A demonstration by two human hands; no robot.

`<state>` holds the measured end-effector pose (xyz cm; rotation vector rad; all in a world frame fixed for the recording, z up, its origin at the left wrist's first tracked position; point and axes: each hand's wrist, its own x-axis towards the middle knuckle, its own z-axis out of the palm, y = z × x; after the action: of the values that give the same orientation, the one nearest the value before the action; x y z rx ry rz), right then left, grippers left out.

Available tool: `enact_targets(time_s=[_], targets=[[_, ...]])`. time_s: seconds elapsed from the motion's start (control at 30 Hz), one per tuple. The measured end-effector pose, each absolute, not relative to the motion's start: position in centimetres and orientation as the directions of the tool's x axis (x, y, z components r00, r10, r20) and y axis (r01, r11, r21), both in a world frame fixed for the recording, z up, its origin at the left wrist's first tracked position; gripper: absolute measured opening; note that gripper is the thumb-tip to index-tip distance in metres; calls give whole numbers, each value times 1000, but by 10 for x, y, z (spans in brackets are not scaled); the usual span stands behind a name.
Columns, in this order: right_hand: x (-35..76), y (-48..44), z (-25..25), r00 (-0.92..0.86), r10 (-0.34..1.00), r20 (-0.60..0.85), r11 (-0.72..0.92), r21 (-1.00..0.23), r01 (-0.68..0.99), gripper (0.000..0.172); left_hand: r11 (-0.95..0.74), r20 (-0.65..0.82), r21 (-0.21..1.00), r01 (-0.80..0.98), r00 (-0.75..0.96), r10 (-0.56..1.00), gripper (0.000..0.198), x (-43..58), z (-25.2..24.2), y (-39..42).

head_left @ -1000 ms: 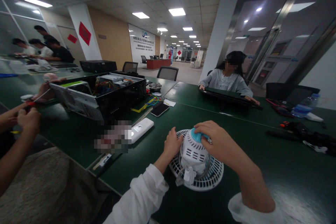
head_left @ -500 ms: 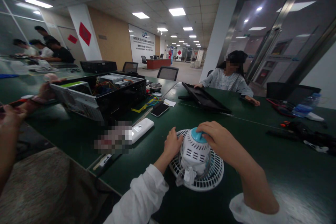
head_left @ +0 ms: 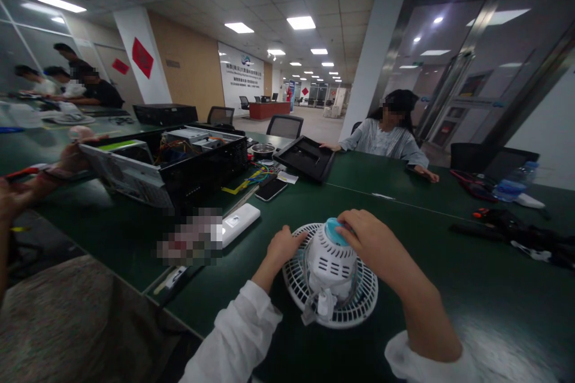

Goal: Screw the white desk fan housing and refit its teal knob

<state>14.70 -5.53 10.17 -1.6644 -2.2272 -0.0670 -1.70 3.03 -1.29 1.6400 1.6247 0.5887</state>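
Note:
A small white electric fan (head_left: 335,269) lies face down on the green table, its round slatted guard (head_left: 359,311) at the bottom and its motor housing pointing up. A light-blue cap (head_left: 335,231) tops the housing. My right hand (head_left: 366,236) is closed on this cap from the right, fingers and thumb at its edge. My left hand (head_left: 283,248) holds the guard's left rim, thumb over the slats; its other fingers are partly hidden. A grey-white clip-like part (head_left: 326,304) hangs on the near side of the housing.
Left stands an opened black computer case (head_left: 202,170), with another person's hand (head_left: 74,155) at its far left corner. A white power strip-like bar (head_left: 240,224) and a phone (head_left: 271,188) lie nearer. Across the table, a person holds a black panel (head_left: 309,158). A water bottle (head_left: 516,182) lies right.
The person opposite has swung the black panel leftward, towards the computer case. My left hand has lowered slightly at the fan's rim, while my right hand stays on the blue cap.

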Motion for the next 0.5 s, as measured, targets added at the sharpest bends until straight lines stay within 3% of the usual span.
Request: enact_targets(time_s=[0.17,0.33,0.5], targets=[[146,-54,103,-164,922,350,259,-244,935,16,166,-305,808,565,160,939,31,-26,-15,36],[184,-57,99,25,904,427,181,-433,883,20,254,-359,875,412,201,911,43,-28,-15,34],[262,-79,56,270,873,407,-102,-388,916,21,287,-349,918,274,215,912,47,-30,-11,26]])
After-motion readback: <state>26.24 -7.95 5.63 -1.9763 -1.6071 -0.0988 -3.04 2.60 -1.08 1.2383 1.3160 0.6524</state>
